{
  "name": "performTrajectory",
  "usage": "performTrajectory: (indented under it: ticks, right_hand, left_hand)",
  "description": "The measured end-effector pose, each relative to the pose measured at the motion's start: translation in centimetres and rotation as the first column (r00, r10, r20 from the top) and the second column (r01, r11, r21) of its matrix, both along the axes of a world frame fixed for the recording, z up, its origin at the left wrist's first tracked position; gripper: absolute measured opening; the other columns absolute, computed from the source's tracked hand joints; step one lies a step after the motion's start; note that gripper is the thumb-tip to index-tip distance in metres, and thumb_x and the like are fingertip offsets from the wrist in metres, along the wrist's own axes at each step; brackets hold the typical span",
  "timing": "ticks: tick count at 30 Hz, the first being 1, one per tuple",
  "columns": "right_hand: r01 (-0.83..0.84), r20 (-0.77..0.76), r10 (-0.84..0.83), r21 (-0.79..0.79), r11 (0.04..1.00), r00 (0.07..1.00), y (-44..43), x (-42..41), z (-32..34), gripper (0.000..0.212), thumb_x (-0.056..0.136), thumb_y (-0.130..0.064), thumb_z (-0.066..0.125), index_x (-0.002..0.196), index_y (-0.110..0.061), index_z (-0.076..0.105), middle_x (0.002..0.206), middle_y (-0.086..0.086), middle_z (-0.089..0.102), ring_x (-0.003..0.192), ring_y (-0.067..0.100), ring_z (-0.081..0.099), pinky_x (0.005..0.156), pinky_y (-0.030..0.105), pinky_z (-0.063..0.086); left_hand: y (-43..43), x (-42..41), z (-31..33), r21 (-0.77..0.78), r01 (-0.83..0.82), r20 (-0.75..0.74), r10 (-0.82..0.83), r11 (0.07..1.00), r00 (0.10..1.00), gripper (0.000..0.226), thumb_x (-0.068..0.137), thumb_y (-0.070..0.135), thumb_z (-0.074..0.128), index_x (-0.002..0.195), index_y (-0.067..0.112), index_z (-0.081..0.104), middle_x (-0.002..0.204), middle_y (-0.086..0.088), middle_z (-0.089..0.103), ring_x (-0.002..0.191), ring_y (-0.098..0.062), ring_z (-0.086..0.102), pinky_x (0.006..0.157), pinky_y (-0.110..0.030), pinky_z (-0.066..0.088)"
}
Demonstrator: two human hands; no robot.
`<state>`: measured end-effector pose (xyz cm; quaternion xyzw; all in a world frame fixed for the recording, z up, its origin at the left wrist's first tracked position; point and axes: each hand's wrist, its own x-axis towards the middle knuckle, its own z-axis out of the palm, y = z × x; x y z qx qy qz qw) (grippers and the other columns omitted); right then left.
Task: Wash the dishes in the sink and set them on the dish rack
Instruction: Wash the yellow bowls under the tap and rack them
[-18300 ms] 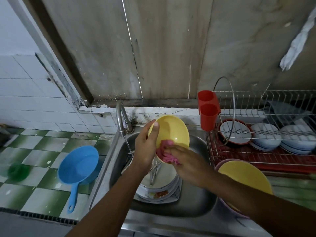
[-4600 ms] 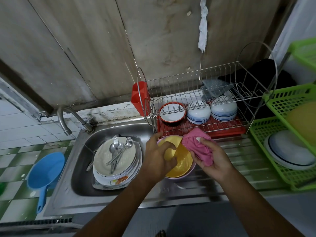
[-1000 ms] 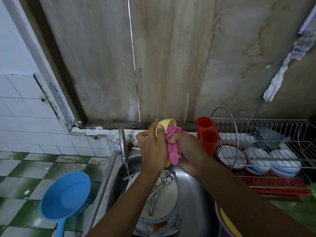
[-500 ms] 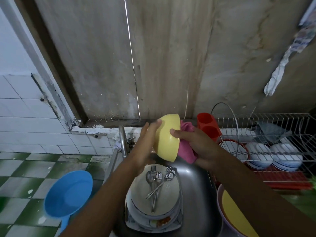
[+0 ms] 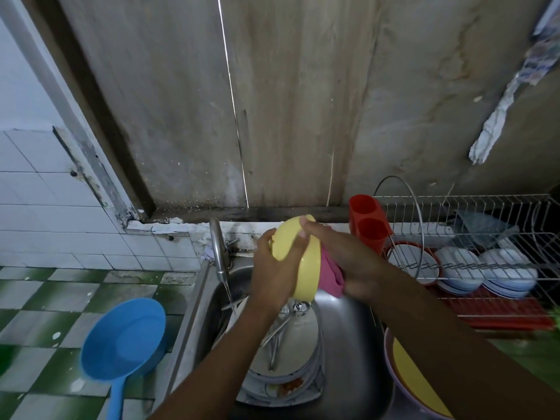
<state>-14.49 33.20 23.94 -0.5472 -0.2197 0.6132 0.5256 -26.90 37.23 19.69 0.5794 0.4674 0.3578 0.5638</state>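
A yellow bowl [image 5: 298, 262] is held on edge above the steel sink [image 5: 354, 344]. My left hand [image 5: 272, 274] grips its outer side from the left. My right hand [image 5: 348, 262] holds a pink cloth [image 5: 330, 275] against the bowl's right side, with the thumb over the top rim. Below in the sink lies a stack of dirty plates [image 5: 291, 365] with forks and spoons [image 5: 281, 322] on top. The wire dish rack [image 5: 472, 244] stands to the right with white bowls and plates in it.
The tap [image 5: 218, 250] runs a thin stream into the sink. A blue scoop [image 5: 124, 341] lies on the tiled floor at left. A red cutlery holder [image 5: 366, 222] hangs on the rack's left end. Yellow and purple bowls [image 5: 406, 386] sit stacked at lower right.
The bowl has turned and dropped slightly over the sink; my right hand's thumb has moved onto its top rim, and the cloth now sits lower against the bowl's right side.
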Motion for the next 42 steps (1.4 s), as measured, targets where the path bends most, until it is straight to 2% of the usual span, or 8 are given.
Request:
performTrajectory:
  ticks: [6,12,15,20,23,33,37,42]
  right_hand:
    - [0.037,0.033,-0.038,0.032,0.999,0.999,-0.5,1.2,0.3,0.04,0.094,-0.024,0.069,0.128,-0.003,0.061,0.118,0.019,0.071,0.107,0.037,0.069,0.078,0.046,0.06]
    - [-0.17,0.439,0.049,0.24,0.956,0.897,-1.8,0.5,-0.4,0.028,0.097,-0.033,0.065,0.125,-0.026,0.061,0.118,-0.001,0.072,0.104,0.015,0.071,0.088,0.039,0.06]
    - [-0.222,0.527,0.057,0.255,0.941,0.848,-2.2,-1.1,-0.7,0.034,0.096,-0.041,0.066,0.124,-0.022,0.063,0.114,0.0,0.073,0.106,0.018,0.07,0.095,0.047,0.057]
    - [-0.048,0.033,0.045,0.099,0.994,0.998,-0.5,-0.5,0.8,0.084,0.07,-0.065,0.083,0.131,-0.011,0.061,0.124,0.02,0.068,0.113,0.04,0.067,0.098,0.065,0.049]
    - [-0.026,0.075,0.021,0.067,0.997,0.997,-0.3,-0.8,0.9,0.063,0.088,-0.055,0.07,0.129,-0.008,0.061,0.119,0.017,0.071,0.109,0.033,0.07,0.099,0.055,0.053]
    - [-0.009,0.063,0.004,0.078,0.997,0.998,-0.6,0.5,1.4,0.035,0.092,-0.024,0.072,0.122,-0.006,0.066,0.116,0.017,0.073,0.107,0.036,0.069,0.088,0.051,0.059]
    - [-0.011,0.173,-0.035,0.259,0.966,0.984,-0.8,0.6,1.4,0.03,0.096,-0.024,0.066,0.124,-0.014,0.067,0.115,0.01,0.075,0.107,0.031,0.071,0.089,0.049,0.059]
    - [-0.249,0.566,0.082,0.225,0.942,0.821,-2.3,-1.6,0.7,0.032,0.096,-0.044,0.065,0.123,-0.026,0.065,0.112,0.0,0.074,0.102,0.018,0.072,0.088,0.044,0.06]
  left_hand:
    - [-0.7,-1.8,-2.6,0.225,0.202,-0.041,-0.197,0.953,0.979,0.097,0.064,0.074,0.08,0.146,0.052,0.034,0.146,0.013,0.044,0.128,-0.009,0.053,0.098,-0.041,0.056]
    - [1.6,-2.2,2.4,-0.482,0.315,0.325,-0.167,0.817,0.931,0.092,0.07,0.086,0.062,0.138,0.024,0.06,0.132,-0.014,0.066,0.104,-0.039,0.072,0.083,-0.06,0.059]
    - [2.3,-1.3,3.7,-0.523,0.333,0.251,-0.232,0.784,0.94,0.087,0.072,0.087,0.058,0.124,0.018,0.069,0.116,-0.017,0.074,0.104,-0.039,0.072,0.088,-0.063,0.056]
    - [-0.2,0.2,2.4,-0.354,0.116,0.151,-0.066,0.928,0.986,0.083,0.065,0.08,0.074,0.132,0.034,0.052,0.119,-0.004,0.07,0.097,-0.03,0.074,0.065,-0.055,0.062]
    - [-0.2,0.0,2.6,-0.284,0.047,0.164,0.0,0.958,0.986,0.079,0.067,0.074,0.075,0.13,0.035,0.049,0.119,0.001,0.066,0.096,-0.023,0.071,0.058,-0.043,0.062]
    - [-1.1,-1.9,-1.6,0.407,0.202,-0.124,-0.165,0.891,0.979,0.107,0.057,0.081,0.076,0.146,0.059,0.021,0.159,0.017,0.021,0.146,0.0,0.027,0.112,-0.024,0.033]
    - [0.1,-2.3,0.9,0.028,0.207,0.099,-0.209,0.978,0.973,0.114,0.059,0.092,0.066,0.156,0.047,0.026,0.163,0.005,0.032,0.141,-0.016,0.047,0.111,-0.045,0.045]
    - [1.7,-2.0,3.9,-0.522,0.331,0.327,-0.174,0.786,0.929,0.085,0.074,0.087,0.054,0.124,0.02,0.071,0.119,-0.016,0.073,0.109,-0.041,0.07,0.096,-0.068,0.05]
